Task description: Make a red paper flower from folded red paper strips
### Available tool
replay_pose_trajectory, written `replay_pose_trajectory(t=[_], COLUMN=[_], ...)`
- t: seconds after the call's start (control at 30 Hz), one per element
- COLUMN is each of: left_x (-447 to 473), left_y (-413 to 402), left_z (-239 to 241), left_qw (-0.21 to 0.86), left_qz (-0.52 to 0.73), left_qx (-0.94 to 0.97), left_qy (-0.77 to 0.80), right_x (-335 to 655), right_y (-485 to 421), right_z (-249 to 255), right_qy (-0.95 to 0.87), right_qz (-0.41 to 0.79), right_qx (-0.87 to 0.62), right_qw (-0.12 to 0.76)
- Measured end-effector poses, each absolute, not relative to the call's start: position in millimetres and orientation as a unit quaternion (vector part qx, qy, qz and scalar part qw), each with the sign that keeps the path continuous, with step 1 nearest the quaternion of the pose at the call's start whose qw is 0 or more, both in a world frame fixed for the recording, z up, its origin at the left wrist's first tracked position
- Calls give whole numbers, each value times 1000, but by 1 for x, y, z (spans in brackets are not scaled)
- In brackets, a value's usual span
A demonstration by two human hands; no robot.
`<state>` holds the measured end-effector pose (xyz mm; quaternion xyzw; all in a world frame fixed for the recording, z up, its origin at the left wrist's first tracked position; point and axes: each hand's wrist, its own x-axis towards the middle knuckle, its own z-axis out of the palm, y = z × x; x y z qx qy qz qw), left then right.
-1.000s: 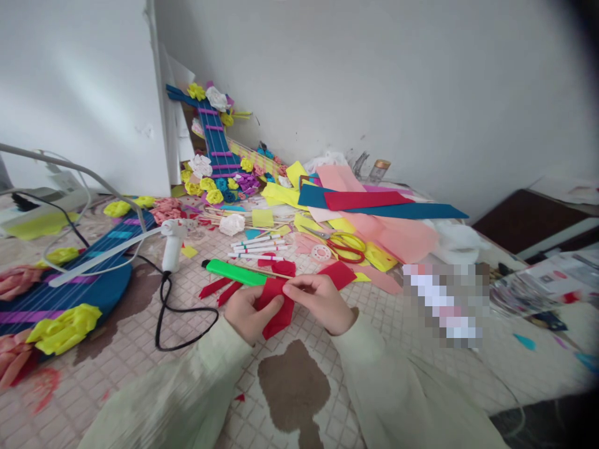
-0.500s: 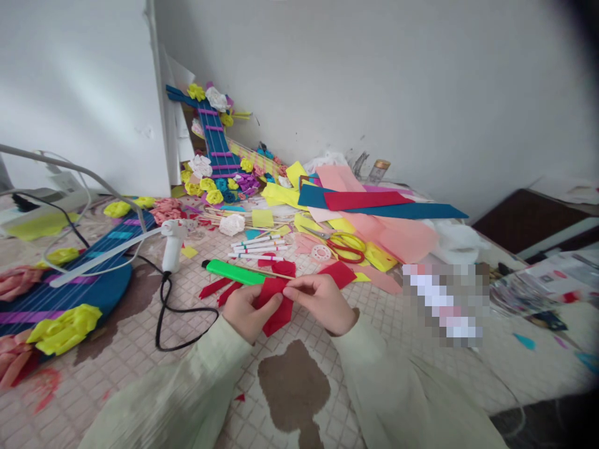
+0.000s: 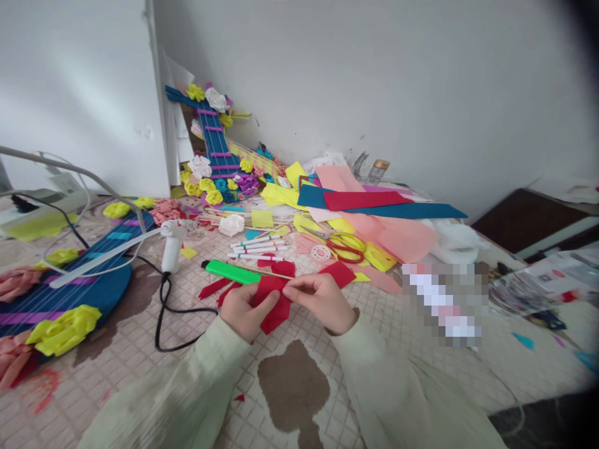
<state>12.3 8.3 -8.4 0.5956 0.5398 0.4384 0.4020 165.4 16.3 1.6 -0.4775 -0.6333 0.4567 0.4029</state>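
Between my hands is a piece of red crepe paper (image 3: 276,317), held just above the table. My left hand (image 3: 246,310) pinches its left side, the thumb lying across the front. The fingertips of my right hand (image 3: 322,301) are closed on the paper's upper right edge. Just behind the hands lie a green utility knife (image 3: 234,272), a thin wooden stick (image 3: 266,270) and red paper strips (image 3: 216,288). Another red piece (image 3: 340,273) lies beyond my right hand.
A white glue gun (image 3: 172,246) with a black cord stands left. Paper-flower-decorated blue guitar shapes (image 3: 110,290) lie left and lean at the back. Markers (image 3: 257,248), scissors (image 3: 349,245) and a tape roll (image 3: 321,252) lie ahead. Coloured paper sheets (image 3: 388,234) pile behind; a glass jar (image 3: 378,170) stands there.
My left hand has shifted slightly left, and the red paper's left part has moved with it. My right hand keeps its pinch in nearly the same place.
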Motion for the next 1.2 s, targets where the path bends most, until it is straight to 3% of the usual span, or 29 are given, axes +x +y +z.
replay_pose_trajectory(t=[0.17,0.47,0.7,1.2], left_x=[13,10,13,14], left_y=[7,11,8,7], left_z=[-5,-7,-15,-19], left_qw=[442,418,420,430], left_qz=[449,451,426,417], left_qx=[567,575,614,621], left_qy=[531,540,515,506], right_x=[166,166,163,161], right_y=[17,16,15,14], right_z=[2,4,3,1], right_qy=[-647,-654,-640,-641], right_qz=[454,463,459,456], right_qx=[-476,-478,-460,-470], right_qw=[385,359,410,401])
